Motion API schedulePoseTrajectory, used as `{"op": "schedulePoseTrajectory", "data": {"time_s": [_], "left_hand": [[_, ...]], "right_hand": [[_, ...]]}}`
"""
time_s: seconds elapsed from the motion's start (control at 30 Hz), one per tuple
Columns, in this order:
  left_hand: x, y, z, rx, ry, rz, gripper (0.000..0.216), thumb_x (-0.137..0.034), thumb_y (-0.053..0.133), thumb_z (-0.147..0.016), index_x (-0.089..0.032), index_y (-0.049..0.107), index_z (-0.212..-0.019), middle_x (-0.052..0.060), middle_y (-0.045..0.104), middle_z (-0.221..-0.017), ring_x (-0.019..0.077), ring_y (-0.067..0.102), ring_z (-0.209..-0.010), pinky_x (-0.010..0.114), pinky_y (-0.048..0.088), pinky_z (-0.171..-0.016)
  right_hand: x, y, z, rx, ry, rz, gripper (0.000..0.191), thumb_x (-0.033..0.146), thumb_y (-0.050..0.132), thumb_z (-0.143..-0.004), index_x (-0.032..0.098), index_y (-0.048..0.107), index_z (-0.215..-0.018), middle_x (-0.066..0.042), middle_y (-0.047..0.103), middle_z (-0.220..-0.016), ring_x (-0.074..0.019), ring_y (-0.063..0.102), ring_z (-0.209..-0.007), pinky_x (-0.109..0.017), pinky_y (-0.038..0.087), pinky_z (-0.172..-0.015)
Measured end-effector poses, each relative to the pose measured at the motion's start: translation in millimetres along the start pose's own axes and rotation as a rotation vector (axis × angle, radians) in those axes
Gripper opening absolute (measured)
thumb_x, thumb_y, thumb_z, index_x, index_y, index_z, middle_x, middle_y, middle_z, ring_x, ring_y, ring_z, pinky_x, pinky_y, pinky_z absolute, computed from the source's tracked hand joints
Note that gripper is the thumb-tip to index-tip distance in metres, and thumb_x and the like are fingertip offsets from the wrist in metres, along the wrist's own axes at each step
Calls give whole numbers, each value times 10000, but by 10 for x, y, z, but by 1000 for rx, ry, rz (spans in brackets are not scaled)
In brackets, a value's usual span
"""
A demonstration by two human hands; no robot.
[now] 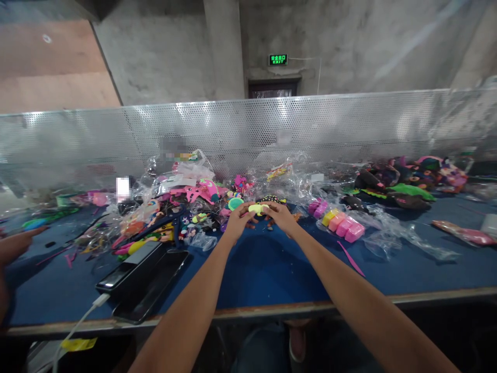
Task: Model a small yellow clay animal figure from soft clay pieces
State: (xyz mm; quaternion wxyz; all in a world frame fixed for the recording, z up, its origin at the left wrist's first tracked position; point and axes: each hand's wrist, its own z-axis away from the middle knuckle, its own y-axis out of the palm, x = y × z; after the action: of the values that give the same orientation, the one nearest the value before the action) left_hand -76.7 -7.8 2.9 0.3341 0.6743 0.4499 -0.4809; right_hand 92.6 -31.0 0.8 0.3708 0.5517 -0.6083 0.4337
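Observation:
Both my arms reach out over a blue-topped table [264, 269]. My left hand [237, 220] and my right hand [282, 216] meet at the far middle of the table. Between their closed fingertips they pinch a small yellow-green lump of clay [258, 209]. Just behind it lies a dark piece with coloured dots [272, 199], and small clay figures lie under and around my hands.
Heaps of colourful clay figures and clear plastic bags [182, 197] lie to the left and behind. Pink and yellow clay blocks [341, 224] sit right, dark figures [399, 181] far right. Two phones [143, 277] with a white cable lie near left. Another person's hand [17, 244] points in at the left edge. A perforated metal screen [248, 129] backs the table.

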Motion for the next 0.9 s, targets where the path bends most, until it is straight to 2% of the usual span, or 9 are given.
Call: {"op": "schedulePoseTrajectory", "data": {"time_s": [0.2,0.33,0.43,0.53,0.63,0.77,0.9], "left_hand": [[-12,15,-2,12,4,-40,505,-336,666,-699,-174,589,-1171,78,653,-1040,111,610,-604,214,508,-467],[10,10,-10,-1,27,-35,492,-334,662,-699,-180,577,-1158,79,633,-1073,108,608,-606,232,520,-481],[22,5,-13,-1,59,-60,491,-313,688,-673,-178,575,-1132,92,609,-1132,113,613,-641,232,525,-497],[20,12,-4,30,62,-90,550,-278,725,-630,-184,562,-1146,105,579,-1193,133,622,-702,231,526,-508],[14,19,11,72,18,-65,658,-270,751,-606,-197,513,-1215,111,577,-1186,168,627,-784,246,533,-543],[28,-5,0,71,-16,-67,577,-328,712,-662,-176,521,-1185,102,619,-1069,176,629,-792,252,527,-567],[43,-39,-29,34,45,-91,565,-282,740,-622,-166,538,-1137,94,626,-1059,167,619,-795,233,516,-567]], "right_hand": [[-14,-16,-8,3,-44,72,398,450,582,-773,206,655,-1080,-33,609,-774,-125,535,-599,-216,475,-429],[45,13,34,-10,77,-42,441,486,538,-810,203,597,-1143,-51,637,-826,-136,573,-601,-230,489,-417],[55,33,41,-6,155,-106,418,499,516,-825,186,594,-1090,-56,641,-818,-127,578,-572,-222,488,-411],[33,28,22,-5,90,-60,365,465,582,-780,190,608,-1019,-41,623,-797,-130,574,-588,-212,478,-405],[15,10,5,-14,31,-16,382,414,632,-731,191,604,-1040,-37,607,-812,-147,583,-645,-220,490,-417],[0,-3,3,30,0,22,425,367,657,-698,202,599,-1085,-35,606,-822,-156,588,-706,-205,495,-432],[-35,-13,-1,72,-51,98,418,385,650,-710,208,608,-1086,-44,617,-876,-144,572,-686,-206,499,-423]]}}
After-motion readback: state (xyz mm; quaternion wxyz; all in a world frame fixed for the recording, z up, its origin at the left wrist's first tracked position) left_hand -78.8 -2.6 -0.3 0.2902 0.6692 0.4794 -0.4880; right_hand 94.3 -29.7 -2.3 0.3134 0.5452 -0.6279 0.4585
